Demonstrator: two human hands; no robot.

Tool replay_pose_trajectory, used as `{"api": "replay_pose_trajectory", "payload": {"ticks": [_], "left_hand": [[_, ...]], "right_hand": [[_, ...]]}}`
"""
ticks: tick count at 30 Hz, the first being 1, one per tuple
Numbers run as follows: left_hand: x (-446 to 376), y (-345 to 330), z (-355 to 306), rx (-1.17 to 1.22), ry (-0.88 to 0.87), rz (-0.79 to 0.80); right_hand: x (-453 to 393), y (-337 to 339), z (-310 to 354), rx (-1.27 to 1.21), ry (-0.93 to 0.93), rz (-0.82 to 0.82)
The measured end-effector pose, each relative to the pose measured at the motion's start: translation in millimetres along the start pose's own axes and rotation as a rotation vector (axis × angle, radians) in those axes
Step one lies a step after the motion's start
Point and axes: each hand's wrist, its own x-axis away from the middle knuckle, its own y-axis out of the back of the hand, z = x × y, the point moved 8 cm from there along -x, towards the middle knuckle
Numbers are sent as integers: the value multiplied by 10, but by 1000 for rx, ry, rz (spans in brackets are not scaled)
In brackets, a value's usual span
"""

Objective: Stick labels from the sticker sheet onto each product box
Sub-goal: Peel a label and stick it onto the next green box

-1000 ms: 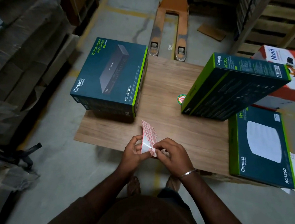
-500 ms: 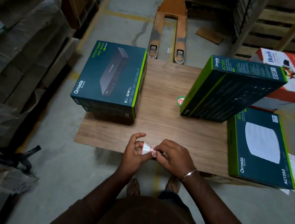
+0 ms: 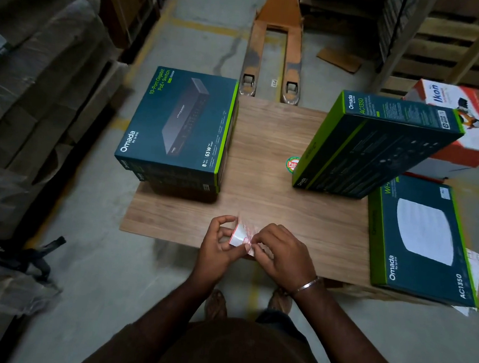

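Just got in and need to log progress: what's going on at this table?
A person stands at the table with both hands on a sticker sheet: the left hand holds it, the right hand pinches at its edge, seemingly peeling a label. A switch box lies at the left, a tilted AC1350 box and a flat one at the right. No hand touches any box.
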Motion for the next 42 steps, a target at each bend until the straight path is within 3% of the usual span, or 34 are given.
{"api": "replay_pose_trajectory", "payload": {"ticks": [11,24,31,42], "left_hand": [[57,26,-185,-107,-100,-19],[109,-48,-294,-226,-170,22],[74,-24,-262,-134,-131,18],[46,-62,-189,9,-48,46]], "right_hand": [[-40,-100,-145,-220,-209,115],[-88,-6,-10,96,-32,106],[-80,-74,-232,-301,-226,147],[-97,-7,-182,-187,-157,87]]}}
